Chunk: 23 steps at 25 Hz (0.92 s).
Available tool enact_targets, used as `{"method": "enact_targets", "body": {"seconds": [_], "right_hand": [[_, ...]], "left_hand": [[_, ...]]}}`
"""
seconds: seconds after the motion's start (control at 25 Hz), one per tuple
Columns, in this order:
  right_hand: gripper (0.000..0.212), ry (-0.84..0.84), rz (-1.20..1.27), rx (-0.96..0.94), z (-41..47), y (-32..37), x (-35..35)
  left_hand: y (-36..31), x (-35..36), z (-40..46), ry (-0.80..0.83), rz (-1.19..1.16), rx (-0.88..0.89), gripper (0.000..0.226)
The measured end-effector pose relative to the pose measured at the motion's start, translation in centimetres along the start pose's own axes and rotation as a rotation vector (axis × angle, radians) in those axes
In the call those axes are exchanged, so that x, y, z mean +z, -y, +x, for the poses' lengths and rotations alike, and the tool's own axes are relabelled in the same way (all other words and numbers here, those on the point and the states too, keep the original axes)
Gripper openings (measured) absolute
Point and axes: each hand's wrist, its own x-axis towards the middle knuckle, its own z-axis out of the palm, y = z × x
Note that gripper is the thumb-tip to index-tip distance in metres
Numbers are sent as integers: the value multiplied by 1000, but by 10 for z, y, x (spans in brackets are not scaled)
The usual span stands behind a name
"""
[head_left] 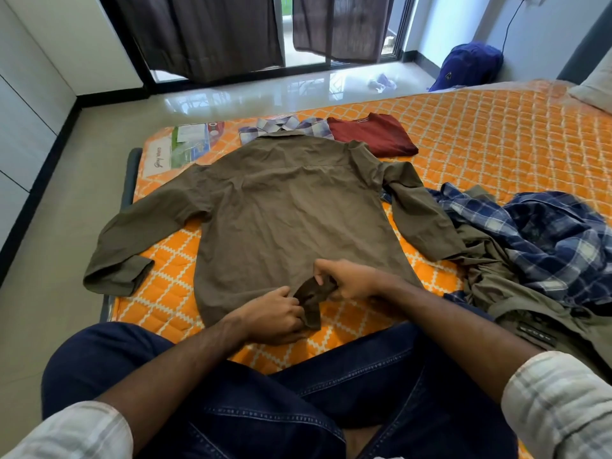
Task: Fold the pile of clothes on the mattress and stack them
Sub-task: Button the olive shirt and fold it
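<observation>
Spread shirt point(288, 207): flat on mattress point(496, 134), collar at far end.
Folded garments point(331, 130): behind the collar, side by side.
Unfolded pile point(536, 246): right of shirt, touching its right sleeve.
Backpack point(467, 66): on floor, beyond mattress.

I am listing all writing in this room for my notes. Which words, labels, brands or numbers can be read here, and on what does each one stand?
Nothing here reads with certainty.
Mattress label: cursive script, sideways, too blurred to read.
Packet beside that label: printed colours, text too small.
Patch on the olive garment at right: pale marks, too blurred.
Blue backpack: a small logo, no letters legible.
</observation>
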Motion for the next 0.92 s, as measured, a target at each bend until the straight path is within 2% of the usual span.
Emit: {"method": "enact_targets", "body": {"seconds": [0.12,0.24,0.36,0.44,0.48,0.56,0.68,0.76,0.84,0.92], "right_hand": [[53,95,-21,8,-12,-3,27],[60,94,-22,20,-19,-8,40],[65,61,-38,27,-22,-7,46],[71,33,-12,8,-18,-5,53],[71,38,11,-2,-15,-3,57],[60,117,-13,-32,-10,1,64],[41,233,-51,-27,-4,7,68],[40,197,-60,-45,-3,9,67],[42,141,-102,-60,-4,7,69],[46,106,-126,-59,-6,7,73]], "left_hand": [[5,-12,-14,-46,28,-92,26],[9,-12,-30,0,35,-286,53],[3,-11,-36,218,4,-494,63],[2,-12,-40,452,-82,-580,61],[3,-12,-43,565,-156,-574,57],[5,-13,-50,713,-323,-498,42],[4,-14,-59,791,-464,-474,31],[6,-21,-64,769,-345,-517,43],[7,-24,-71,761,-59,-509,58],[7,-22,-77,774,93,-526,49]]}}
